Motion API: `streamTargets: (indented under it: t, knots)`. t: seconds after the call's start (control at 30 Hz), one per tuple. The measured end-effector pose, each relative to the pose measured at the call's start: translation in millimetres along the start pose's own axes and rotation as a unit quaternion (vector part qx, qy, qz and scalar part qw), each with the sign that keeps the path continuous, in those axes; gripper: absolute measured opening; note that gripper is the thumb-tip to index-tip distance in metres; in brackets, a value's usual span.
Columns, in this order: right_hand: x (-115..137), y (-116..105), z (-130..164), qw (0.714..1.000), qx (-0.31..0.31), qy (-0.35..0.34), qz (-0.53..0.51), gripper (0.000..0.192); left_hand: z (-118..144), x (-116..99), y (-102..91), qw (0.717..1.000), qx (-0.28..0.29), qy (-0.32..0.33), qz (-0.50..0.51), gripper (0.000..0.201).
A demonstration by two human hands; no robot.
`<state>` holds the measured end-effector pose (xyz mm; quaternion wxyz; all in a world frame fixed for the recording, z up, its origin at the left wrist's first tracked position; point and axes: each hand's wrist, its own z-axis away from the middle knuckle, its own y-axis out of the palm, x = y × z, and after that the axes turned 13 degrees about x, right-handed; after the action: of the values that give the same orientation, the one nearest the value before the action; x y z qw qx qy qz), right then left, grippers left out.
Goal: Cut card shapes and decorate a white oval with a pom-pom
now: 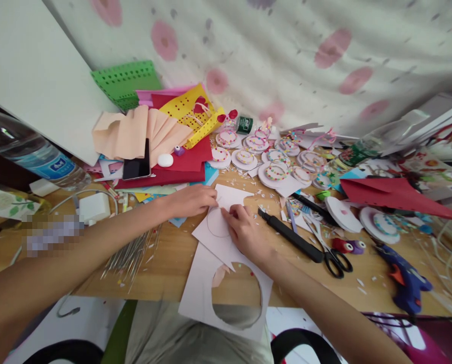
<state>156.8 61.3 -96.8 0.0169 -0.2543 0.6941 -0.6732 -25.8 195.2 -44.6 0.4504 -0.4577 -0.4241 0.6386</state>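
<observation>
While both hands rest on a white card sheet at the middle of the tabletop, the left hand lies flat, pinning its far edge, and the right hand has fingers curled at a pencilled circle, seemingly tracing; any pencil is hidden. One round hole is already cut nearer; this circle remains uncut. Scissors lie right; finished decorated discs lie farther off.

From my feed I see a wooden desk crowded with craft clutter, backed by a hanging white cloth with pink blotches, a pale board leaning at the left, all in soft, even daylight.
</observation>
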Motion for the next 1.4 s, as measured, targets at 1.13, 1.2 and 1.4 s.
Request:
streamTargets:
  t: [1.13, 1.2, 1.4]
  knots:
    - [-8, 10, 4, 0.989, -0.078, 0.011, -0.122, 0.037, 23, -78, 47.3, 0.945, -0.147, -0.278, 0.087, 0.056]
    - [-7, 10, 4, 0.989, -0.079, 0.012, -0.125, 0.036, 24, -79, 47.6, 0.946, -0.146, -0.278, 0.082, 0.056]
    - [-6, 7, 5, 0.985, -0.082, 0.012, -0.149, 0.031, 25, -84, 46.6, 0.952, -0.133, -0.27, 0.054, 0.053]
